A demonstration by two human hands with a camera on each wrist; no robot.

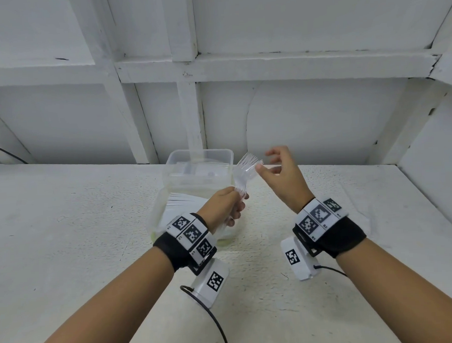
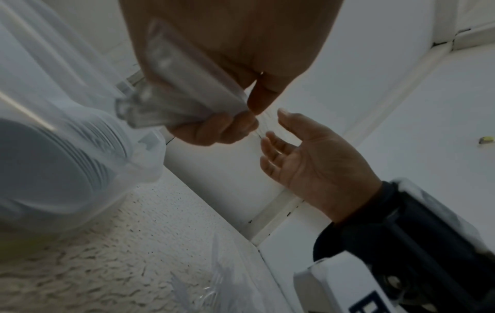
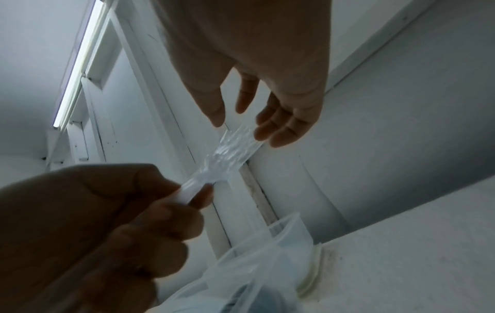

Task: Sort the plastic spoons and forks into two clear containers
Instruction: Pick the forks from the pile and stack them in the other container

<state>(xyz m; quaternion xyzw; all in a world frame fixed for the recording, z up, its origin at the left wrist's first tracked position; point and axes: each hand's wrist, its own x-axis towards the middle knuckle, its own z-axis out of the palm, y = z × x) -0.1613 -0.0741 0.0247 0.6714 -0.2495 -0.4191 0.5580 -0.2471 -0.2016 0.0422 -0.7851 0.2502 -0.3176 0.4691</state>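
My left hand (image 1: 234, 200) grips a bundle of clear plastic forks (image 1: 246, 165) by the handles, tines pointing up and away. My right hand (image 1: 264, 160) is open, its thumb and fingers spread around the tines, the thumb tip touching them. In the right wrist view the forks (image 3: 230, 152) reach up between those fingers (image 3: 278, 129). The left wrist view shows the handle ends (image 2: 166, 99) sticking out of my fist. One clear container (image 1: 201, 159) stands behind the hands. A second clear container (image 1: 161, 208) lies under my left hand, with white stacked pieces inside.
The white table (image 1: 67, 230) ends at a white panelled wall (image 1: 295, 116) just behind the containers. A few loose clear forks (image 2: 214, 285) lie on the table below my left wrist. Black cables (image 1: 216, 324) trail from the wrist cameras.
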